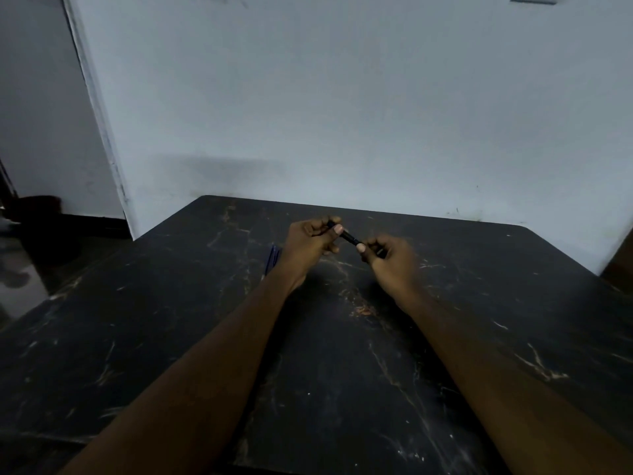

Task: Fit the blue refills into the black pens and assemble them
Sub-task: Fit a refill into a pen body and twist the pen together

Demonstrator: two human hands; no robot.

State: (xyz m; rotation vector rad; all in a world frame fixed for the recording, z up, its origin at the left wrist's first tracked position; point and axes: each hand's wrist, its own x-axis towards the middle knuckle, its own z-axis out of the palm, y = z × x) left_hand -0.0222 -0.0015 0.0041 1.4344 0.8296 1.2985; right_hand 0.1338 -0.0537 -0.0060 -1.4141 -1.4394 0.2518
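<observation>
A black pen is held above the dark table between both hands, slanting down to the right. My left hand grips its upper end with curled fingers and the thumb on the barrel. My right hand pinches its lower end. Blue refills lie on the table just left of my left wrist, partly hidden behind it. The dim light hides whether a refill sits inside the pen.
The black marbled table runs up to a pale wall at the back. Its left edge drops to a dark glossy floor. A doorway corner stands at the far left.
</observation>
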